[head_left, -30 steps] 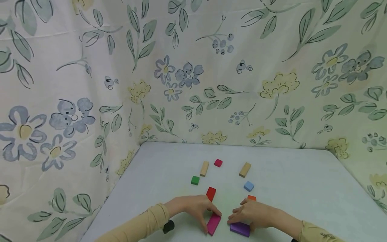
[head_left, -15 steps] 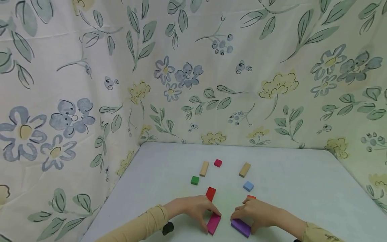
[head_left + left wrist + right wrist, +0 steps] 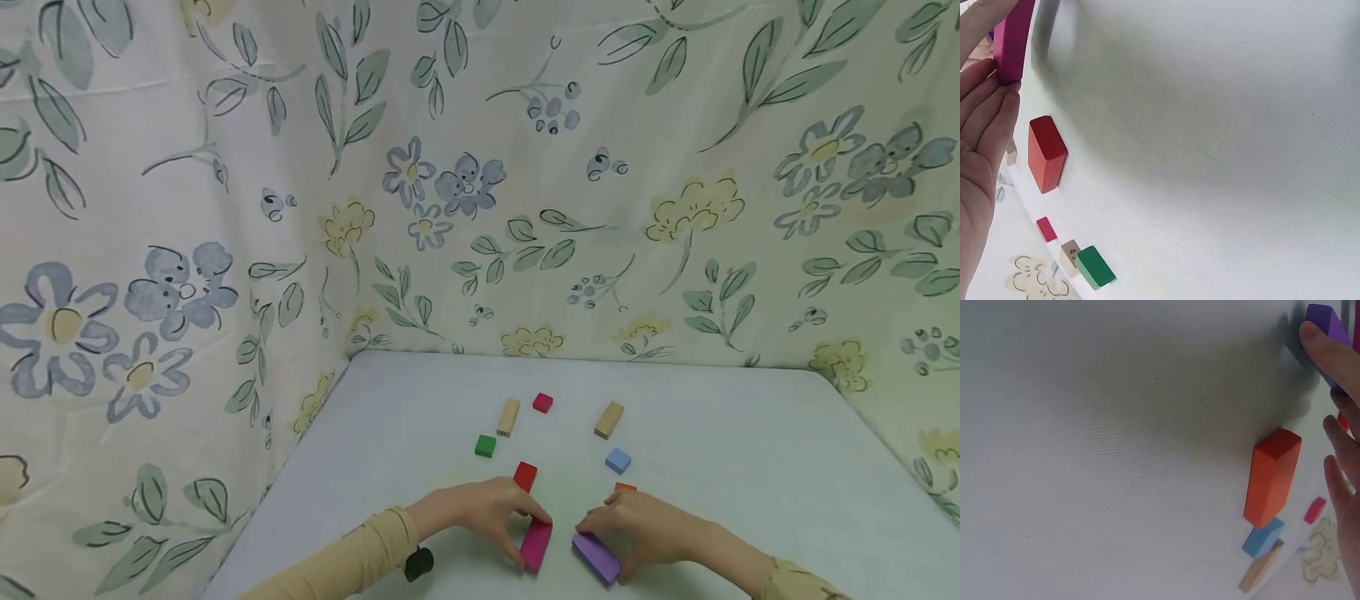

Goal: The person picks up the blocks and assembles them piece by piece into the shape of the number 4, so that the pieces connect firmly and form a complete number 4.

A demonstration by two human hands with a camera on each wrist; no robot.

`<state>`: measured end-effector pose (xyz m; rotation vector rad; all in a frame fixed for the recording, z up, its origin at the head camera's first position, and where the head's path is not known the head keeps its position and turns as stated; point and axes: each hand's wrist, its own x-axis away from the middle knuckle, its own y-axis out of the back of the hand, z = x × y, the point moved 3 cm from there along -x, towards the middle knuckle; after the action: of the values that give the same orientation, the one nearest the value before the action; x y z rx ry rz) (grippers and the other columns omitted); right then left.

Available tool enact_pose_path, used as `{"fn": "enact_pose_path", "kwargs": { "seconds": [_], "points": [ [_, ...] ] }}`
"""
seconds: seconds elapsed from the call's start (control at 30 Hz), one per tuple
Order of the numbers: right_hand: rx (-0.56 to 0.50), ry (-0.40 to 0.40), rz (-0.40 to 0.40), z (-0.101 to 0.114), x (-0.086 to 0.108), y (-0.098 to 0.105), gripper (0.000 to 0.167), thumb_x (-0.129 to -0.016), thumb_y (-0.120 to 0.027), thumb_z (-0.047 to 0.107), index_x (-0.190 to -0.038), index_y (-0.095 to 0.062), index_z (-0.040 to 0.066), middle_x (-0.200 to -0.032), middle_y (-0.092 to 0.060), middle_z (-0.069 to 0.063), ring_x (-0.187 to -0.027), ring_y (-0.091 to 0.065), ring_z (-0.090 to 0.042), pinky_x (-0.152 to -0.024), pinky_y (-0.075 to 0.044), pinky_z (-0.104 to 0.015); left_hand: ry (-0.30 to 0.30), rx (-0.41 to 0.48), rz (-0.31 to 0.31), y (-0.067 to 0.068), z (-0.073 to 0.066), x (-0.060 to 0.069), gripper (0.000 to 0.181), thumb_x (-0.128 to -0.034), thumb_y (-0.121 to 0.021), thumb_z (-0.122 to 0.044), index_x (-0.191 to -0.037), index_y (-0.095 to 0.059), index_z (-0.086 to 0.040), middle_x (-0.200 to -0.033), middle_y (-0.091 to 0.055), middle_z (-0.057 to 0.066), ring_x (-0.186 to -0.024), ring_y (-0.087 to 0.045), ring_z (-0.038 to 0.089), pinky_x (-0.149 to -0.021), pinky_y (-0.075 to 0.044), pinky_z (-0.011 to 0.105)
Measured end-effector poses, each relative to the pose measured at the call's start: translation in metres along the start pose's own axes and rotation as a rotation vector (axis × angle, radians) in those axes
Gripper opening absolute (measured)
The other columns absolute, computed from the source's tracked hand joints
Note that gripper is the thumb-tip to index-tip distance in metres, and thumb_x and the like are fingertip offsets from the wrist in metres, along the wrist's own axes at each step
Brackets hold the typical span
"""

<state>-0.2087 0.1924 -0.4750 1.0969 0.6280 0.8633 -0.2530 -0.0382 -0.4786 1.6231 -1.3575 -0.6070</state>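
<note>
My left hand pinches a magenta block by its two ends, thumb at the near end and fingers at the far end. In the left wrist view the magenta block shows between thumb and fingertips. To the right, my right hand holds a purple block by its ends; the block lies slanted, its far end toward the left. The right wrist view shows the thumb against the purple block. A small gap separates the two blocks.
Beyond the hands on the white table lie a red block, an orange block partly hidden, a green block, a light blue block, a crimson block and two plain wooden blocks. A flowered cloth hangs behind.
The purple block has turned, from nearly sideways to a steeper slant, with my right hand. The magenta block has moved slightly away from me and right and stands a little steeper in my left hand.
</note>
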Motion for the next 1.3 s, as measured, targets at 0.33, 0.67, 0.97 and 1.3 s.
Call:
{"fn": "enact_pose_path", "kwargs": {
  "seconds": [0.33,0.67,0.97,1.3],
  "points": [
    [-0.086,-0.029,-0.063,0.0,0.002,0.003,0.061,-0.07,-0.081,0.043,-0.122,-0.064,0.016,-0.117,-0.067,0.011,-0.088,-0.055,0.002,-0.068,-0.044,-0.015,0.019,0.001,-0.09,0.01,-0.002,-0.003,0.06,-0.0783,-0.076,-0.037,-0.131,-0.058,-0.014,-0.126,-0.062,-0.011,-0.102,-0.056,-0.006,-0.085,-0.046,0.011],
    [-0.065,-0.001,-0.096,0.005,0.002,0.002,0.06,-0.074,-0.076,0.047,-0.122,-0.064,0.014,-0.118,-0.067,0.009,-0.102,-0.062,-0.004,-0.076,-0.052,-0.022,0.097,-0.031,-0.202,0.019,0.0,-0.014,0.059,-0.0772,-0.077,-0.038,-0.129,-0.06,-0.016,-0.112,-0.067,-0.013,-0.076,-0.049,0.003,-0.064,-0.038,0.009],
    [-0.076,-0.035,-0.105,0.004,0.004,0.001,0.059,-0.073,-0.078,0.044,-0.122,-0.064,0.014,-0.116,-0.068,0.008,-0.093,-0.06,-0.001,-0.07,-0.049,-0.018,0.082,-0.093,-0.27,0.027,0.005,-0.03,0.058,-0.0778,-0.077,-0.038,-0.127,-0.061,-0.012,-0.115,-0.068,-0.009,-0.072,-0.045,0.002,-0.06,-0.033,0.007],
    [-0.071,-0.077,-0.091,0.002,0.005,-0.001,0.058,-0.075,-0.074,0.05,-0.122,-0.064,0.017,-0.117,-0.067,0.01,-0.101,-0.061,-0.002,-0.078,-0.052,-0.023,0.144,-0.045,-0.266,0.032,0.012,-0.045,0.059,-0.0763,-0.078,-0.036,-0.127,-0.061,-0.011,-0.118,-0.068,-0.006,-0.092,-0.06,0.006,-0.076,-0.045,0.011]
  ]
}}
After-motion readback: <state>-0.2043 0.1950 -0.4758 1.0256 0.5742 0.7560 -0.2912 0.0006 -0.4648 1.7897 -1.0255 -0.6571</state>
